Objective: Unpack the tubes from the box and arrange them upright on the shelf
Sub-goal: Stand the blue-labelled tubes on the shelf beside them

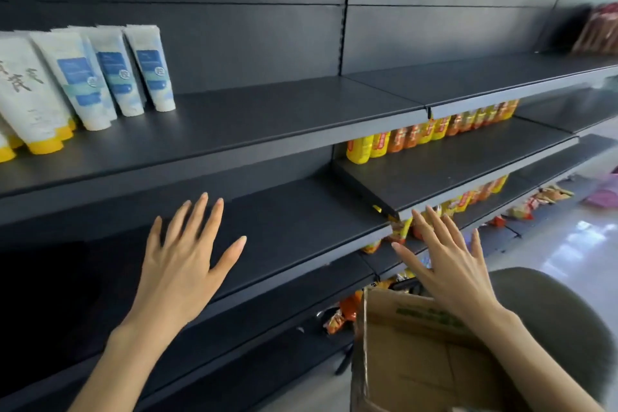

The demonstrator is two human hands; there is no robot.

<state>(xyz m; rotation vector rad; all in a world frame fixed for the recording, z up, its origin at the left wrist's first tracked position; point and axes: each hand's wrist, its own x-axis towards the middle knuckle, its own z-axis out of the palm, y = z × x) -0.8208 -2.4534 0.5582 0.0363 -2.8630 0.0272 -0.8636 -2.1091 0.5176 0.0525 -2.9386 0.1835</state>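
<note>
Blue-labelled tubes [149, 67] carried a round badge with one Chinese character, illegible. Yellow-capped tube [26, 94] — black brush characters, cut off. Box [401, 344] — green print was blurred.

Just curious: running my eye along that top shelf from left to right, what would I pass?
White tubes with yellow caps → white tubes with blue labels → slotted upright in the back panel → reddish packets at the far right, too blurred to identify.
</note>
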